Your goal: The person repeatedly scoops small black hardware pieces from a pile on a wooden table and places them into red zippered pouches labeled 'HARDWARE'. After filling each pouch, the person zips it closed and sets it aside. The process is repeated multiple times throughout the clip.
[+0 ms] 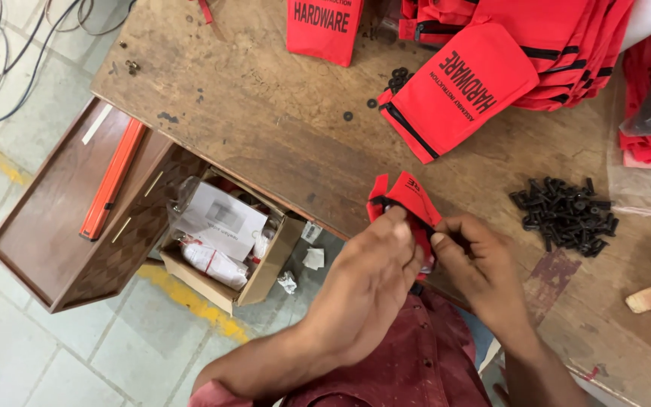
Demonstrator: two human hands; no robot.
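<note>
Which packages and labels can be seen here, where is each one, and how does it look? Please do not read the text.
Small red pouch: held by the left hand and right hand at the table edge; black zip.
Red pouch stack: table, upper right; flat, black print.
Single red pouch: top centre.
Cardboard box: beside the table on the floor; open, holding white packets.

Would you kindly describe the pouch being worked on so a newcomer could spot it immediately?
Start at the wooden table and go to its near edge, left of the pile of black screws. There the left hand and right hand hold a small red pouch. Unlike the other red pouches, it is crumpled and lifted.
</note>
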